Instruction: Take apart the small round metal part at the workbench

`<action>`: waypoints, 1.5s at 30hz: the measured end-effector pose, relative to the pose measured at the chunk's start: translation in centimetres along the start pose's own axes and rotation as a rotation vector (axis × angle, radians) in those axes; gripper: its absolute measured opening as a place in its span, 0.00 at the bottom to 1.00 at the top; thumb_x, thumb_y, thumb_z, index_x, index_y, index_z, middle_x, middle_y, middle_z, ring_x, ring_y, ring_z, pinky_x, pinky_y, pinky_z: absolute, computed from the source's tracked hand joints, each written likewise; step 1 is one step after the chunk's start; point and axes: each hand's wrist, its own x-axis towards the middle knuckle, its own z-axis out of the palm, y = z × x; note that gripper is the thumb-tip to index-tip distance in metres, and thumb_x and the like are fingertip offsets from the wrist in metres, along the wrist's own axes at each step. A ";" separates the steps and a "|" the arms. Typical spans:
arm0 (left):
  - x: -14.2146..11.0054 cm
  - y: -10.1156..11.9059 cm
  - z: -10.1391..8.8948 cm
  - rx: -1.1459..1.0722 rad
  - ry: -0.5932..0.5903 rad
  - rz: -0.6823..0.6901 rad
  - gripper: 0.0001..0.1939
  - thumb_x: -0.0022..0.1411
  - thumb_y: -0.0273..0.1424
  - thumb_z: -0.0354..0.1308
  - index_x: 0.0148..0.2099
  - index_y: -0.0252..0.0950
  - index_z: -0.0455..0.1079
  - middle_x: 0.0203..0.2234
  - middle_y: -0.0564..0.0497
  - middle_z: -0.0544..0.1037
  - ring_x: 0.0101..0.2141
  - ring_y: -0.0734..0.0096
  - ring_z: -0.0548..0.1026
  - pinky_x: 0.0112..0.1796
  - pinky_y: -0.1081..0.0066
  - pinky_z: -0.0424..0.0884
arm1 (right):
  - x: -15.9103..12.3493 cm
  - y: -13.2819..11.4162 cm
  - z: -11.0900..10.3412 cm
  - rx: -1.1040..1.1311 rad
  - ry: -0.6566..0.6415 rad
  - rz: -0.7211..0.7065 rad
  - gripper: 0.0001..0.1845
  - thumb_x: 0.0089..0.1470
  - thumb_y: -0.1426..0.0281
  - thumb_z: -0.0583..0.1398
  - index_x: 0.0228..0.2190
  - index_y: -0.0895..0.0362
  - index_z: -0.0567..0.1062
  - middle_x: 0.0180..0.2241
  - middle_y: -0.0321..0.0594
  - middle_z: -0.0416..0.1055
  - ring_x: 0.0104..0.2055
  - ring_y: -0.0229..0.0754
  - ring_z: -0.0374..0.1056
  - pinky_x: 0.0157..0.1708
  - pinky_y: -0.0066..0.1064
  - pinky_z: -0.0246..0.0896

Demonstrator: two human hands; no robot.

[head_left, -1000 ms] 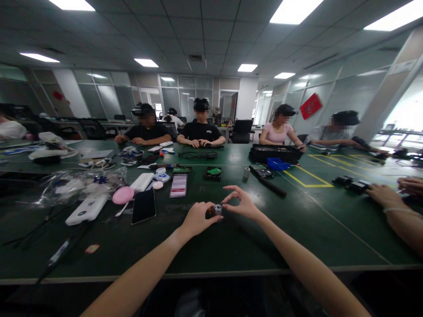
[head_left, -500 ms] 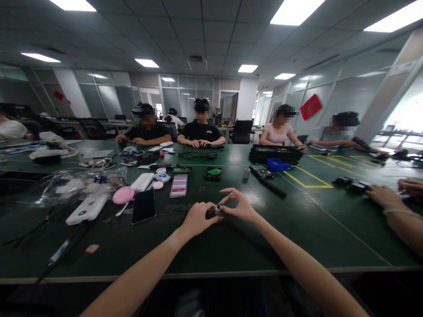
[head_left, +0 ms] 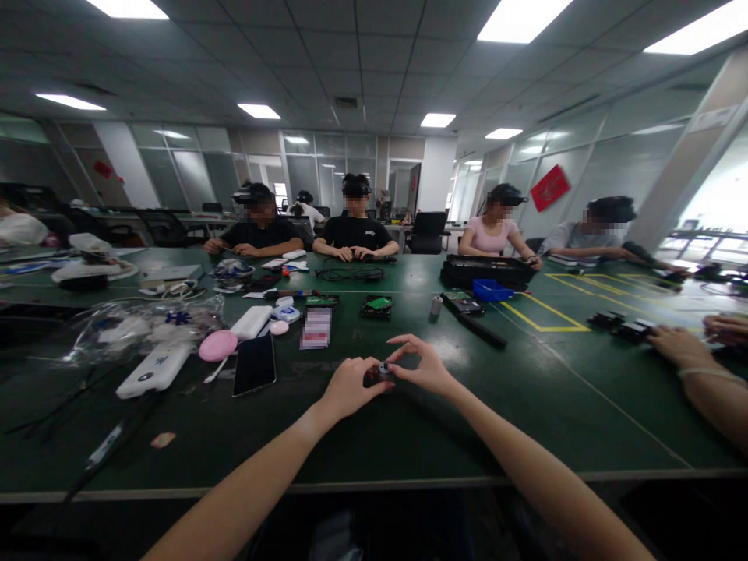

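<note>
Both my hands meet over the green table (head_left: 409, 436) in front of me. My left hand (head_left: 349, 387) is curled round a small dark part with a silvery round top (head_left: 382, 368). My right hand (head_left: 425, 365) pinches that silvery top with thumb and forefinger, the other fingers arched above it. Most of the small part is hidden by my fingers.
A black phone (head_left: 255, 364), a pink round case (head_left: 217, 345), white devices (head_left: 153, 371) and a clear bag (head_left: 134, 323) lie to the left. Green circuit boards (head_left: 377, 306), a blue bin (head_left: 491, 291) and a black tray (head_left: 486, 270) sit farther back. Several people sit across; another person's hands (head_left: 681, 347) rest at right.
My right hand's fingertips have closed down slightly onto the silvery top. The left hand has hardly moved.
</note>
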 end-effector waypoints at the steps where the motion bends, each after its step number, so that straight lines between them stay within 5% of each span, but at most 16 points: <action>1: 0.0 0.0 0.0 -0.002 0.002 0.003 0.18 0.57 0.48 0.58 0.41 0.40 0.71 0.30 0.51 0.75 0.33 0.64 0.72 0.34 0.70 0.63 | 0.0 0.0 0.0 -0.001 -0.001 0.001 0.24 0.47 0.72 0.64 0.47 0.56 0.67 0.32 0.37 0.76 0.36 0.41 0.74 0.44 0.38 0.66; 5: 0.0 -0.1 0.0 -0.014 0.001 0.002 0.18 0.57 0.48 0.58 0.41 0.40 0.71 0.30 0.52 0.75 0.32 0.64 0.72 0.33 0.70 0.63 | 0.0 -0.2 0.0 -0.037 0.004 -0.002 0.23 0.48 0.71 0.63 0.47 0.55 0.68 0.33 0.38 0.75 0.37 0.41 0.72 0.42 0.36 0.66; 13: 0.0 -0.2 0.2 -0.020 0.001 -0.006 0.19 0.57 0.49 0.58 0.42 0.40 0.71 0.31 0.51 0.75 0.33 0.64 0.72 0.34 0.69 0.63 | -0.2 0.6 -0.4 -0.327 0.037 0.007 0.05 0.48 0.67 0.64 0.30 0.54 0.78 0.36 0.40 0.69 0.44 0.45 0.66 0.47 0.39 0.59; 45: 0.0 0.2 -0.1 -0.023 -0.006 -0.008 0.19 0.57 0.48 0.58 0.43 0.41 0.72 0.31 0.52 0.76 0.33 0.64 0.72 0.34 0.69 0.63 | -0.2 1.1 -0.4 -0.397 0.046 -0.005 0.07 0.50 0.63 0.64 0.26 0.52 0.80 0.30 0.38 0.70 0.37 0.42 0.65 0.40 0.35 0.59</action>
